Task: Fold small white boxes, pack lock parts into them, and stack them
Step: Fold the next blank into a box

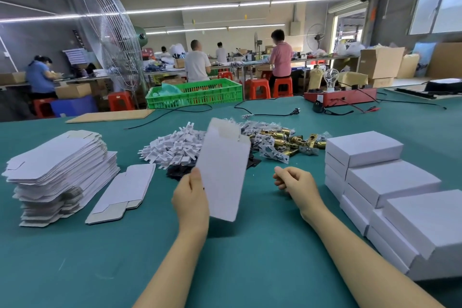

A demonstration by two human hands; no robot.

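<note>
One flat box blank [222, 172] in left hand [191, 201]; unfolded, empty.

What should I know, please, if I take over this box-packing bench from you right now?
Hands: the left hand holds one flat box blank upright by its lower edge; the right hand is loosely curled, holding nothing.
Supplies: stack of flat blanks at far left, a loose blank beside it, white inserts in a pile at centre, brass lock parts with bagged bits behind the held blank.
Done: closed white boxes stacked in stepped piles at right.
Left: fold the held blank, fill it, stack it, then work through the remaining blanks.
</note>
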